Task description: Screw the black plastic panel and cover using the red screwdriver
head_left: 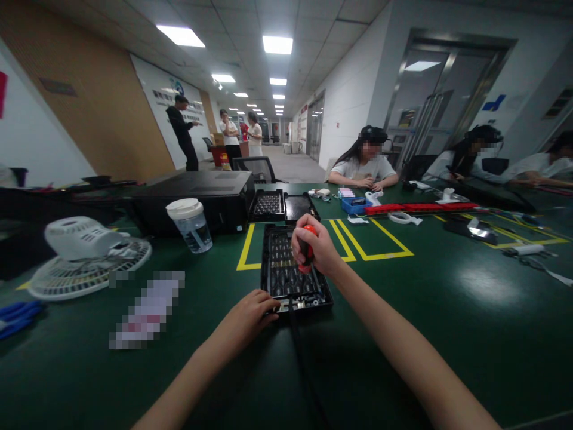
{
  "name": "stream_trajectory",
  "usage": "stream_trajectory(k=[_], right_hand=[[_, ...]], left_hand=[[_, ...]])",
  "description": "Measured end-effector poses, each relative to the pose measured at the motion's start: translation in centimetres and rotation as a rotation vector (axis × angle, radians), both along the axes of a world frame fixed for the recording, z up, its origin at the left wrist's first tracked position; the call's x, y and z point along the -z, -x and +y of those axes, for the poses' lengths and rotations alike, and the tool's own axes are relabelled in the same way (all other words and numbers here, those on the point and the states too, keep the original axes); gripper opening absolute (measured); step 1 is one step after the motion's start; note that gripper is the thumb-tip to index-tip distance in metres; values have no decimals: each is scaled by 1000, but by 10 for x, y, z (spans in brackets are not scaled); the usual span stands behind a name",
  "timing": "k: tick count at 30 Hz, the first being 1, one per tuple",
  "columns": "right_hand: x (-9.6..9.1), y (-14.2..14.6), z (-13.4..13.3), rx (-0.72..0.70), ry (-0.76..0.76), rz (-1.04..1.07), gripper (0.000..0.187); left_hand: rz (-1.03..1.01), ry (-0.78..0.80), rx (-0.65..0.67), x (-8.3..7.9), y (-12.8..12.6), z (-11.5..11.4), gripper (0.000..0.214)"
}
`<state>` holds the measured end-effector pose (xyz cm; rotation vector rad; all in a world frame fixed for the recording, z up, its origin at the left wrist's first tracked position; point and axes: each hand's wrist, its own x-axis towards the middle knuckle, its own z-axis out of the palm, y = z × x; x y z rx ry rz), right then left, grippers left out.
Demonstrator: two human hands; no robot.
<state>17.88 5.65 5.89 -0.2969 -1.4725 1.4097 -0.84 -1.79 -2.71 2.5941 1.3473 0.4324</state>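
My right hand [320, 245] grips the red and black handle of a screwdriver [305, 269], its shaft slanting down into the front right part of a black case [265, 263]. Inside the case lie rows of dark, rounded pieces and slots; small metal parts show along its front strip, too small to name. The fingers of my left hand [253, 310] are curled onto the front left corner, steadying contact with the rim. A black strap or cable [298, 340] runs from the front edge toward me. The screwdriver's tip is hard to make out.
Behind stand two more black trays [267, 205], a large black box [192, 191] and a lidded cup [190, 226]. A white fan [89, 254] and blue gloves [18, 316] lie left. Beyond the yellow tape [385, 257] are a blue bin [356, 206] and a seated person [364, 164].
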Motion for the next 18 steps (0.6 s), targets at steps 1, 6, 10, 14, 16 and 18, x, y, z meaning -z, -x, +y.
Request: stream_trajectory(k=[1,6,10,14,16,18], right_hand=[[0,-1,1,-22,0,13,15],[-2,-4,1,-118,31,17,27],[-2,-5,1,-152,19,11,31],[-2,-7,2,-170,18,-15,33],[-2,-8,3,-168,17,-37,34],[-3,-10,4,-173,8,-53,34]], left_hand=[[1,0,3,0,0,0,21],[1,8,5,-1,1,0,22],[6,16,5,-1,0,0,22],[2,18,2,-2,0,-1,22],[1,21,0,-2,0,0,23],[3,27,-4,-1,1,0,23]])
